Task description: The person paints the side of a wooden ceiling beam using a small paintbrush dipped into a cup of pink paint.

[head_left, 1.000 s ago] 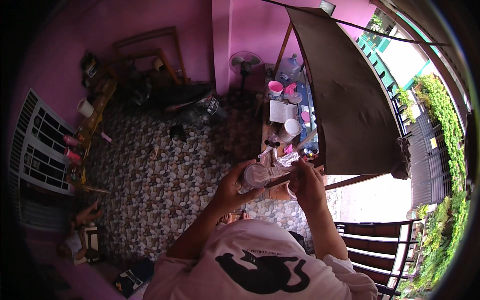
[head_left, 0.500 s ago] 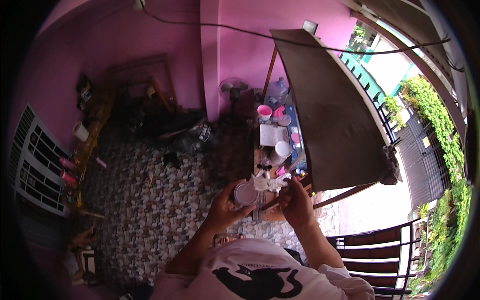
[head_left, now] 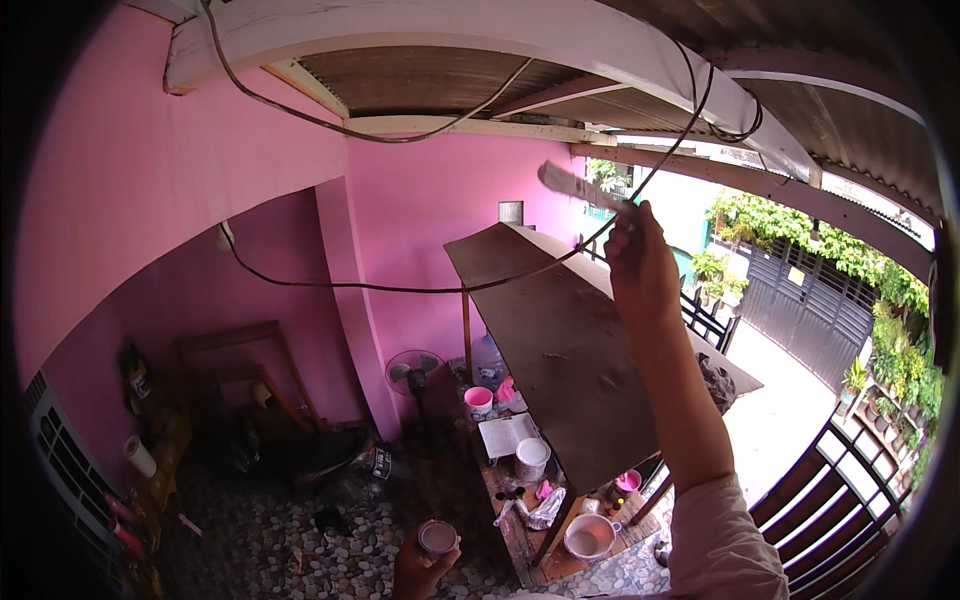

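Note:
High on the right, my right hand (head_left: 632, 262) is raised and closed around the handle end of a pale, flat, long tool (head_left: 572, 182). The tool is blurred and looks like a paintbrush; its broad end points up and left, in front of the pink wall. At the lower edge my left hand (head_left: 420, 570) is wrapped around a small round tub (head_left: 437, 538), held upright with its pale top facing me. What is inside the tub is hard to make out.
A wooden table (head_left: 510, 560) holds a white tray (head_left: 507, 436), a white bucket (head_left: 532, 458), a pink-lined bucket (head_left: 478, 402), a crumpled whitish bundle (head_left: 545, 512) and a basin (head_left: 590, 537). A brown sheet (head_left: 550, 350) slopes above it. Dark cable (head_left: 400, 290) hangs across; a fan (head_left: 412, 372) stands behind.
My right hand has gone from near the tub up high with the pale tool. My left hand and the tub now sit lower in view. The view has tilted upward, showing the roof beams.

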Demonstrator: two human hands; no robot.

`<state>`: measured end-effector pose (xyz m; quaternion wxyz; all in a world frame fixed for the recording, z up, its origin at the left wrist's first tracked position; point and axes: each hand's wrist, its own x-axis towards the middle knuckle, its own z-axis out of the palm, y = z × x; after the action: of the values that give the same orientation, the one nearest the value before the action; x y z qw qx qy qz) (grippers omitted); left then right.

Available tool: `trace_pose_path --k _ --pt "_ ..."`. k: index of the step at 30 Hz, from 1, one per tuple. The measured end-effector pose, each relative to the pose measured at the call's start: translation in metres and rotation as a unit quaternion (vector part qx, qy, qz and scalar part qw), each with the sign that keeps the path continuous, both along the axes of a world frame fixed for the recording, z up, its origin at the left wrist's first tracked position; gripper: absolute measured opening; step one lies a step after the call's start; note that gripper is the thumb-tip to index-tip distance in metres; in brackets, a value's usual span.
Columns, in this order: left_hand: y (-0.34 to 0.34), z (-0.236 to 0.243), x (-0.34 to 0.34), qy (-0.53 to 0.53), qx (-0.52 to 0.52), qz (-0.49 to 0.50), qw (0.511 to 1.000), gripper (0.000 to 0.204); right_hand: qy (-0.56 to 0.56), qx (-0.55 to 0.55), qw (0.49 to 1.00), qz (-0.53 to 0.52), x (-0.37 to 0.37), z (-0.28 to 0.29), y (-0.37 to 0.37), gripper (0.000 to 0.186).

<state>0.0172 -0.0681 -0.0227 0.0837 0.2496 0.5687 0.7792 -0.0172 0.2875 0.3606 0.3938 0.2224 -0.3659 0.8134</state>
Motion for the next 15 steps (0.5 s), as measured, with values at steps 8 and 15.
trace_pose_path --k 8,15 --pt "-0.018 -0.001 0.026 -0.04 -0.081 0.13 0.987 0.055 0.113 0.055 0.955 -0.269 -0.026 0.173 0.031 0.028" --pt "-0.019 0.026 0.039 -0.071 -0.126 0.152 0.978 0.054 0.079 0.156 0.817 -0.549 -0.035 0.196 0.088 0.034"
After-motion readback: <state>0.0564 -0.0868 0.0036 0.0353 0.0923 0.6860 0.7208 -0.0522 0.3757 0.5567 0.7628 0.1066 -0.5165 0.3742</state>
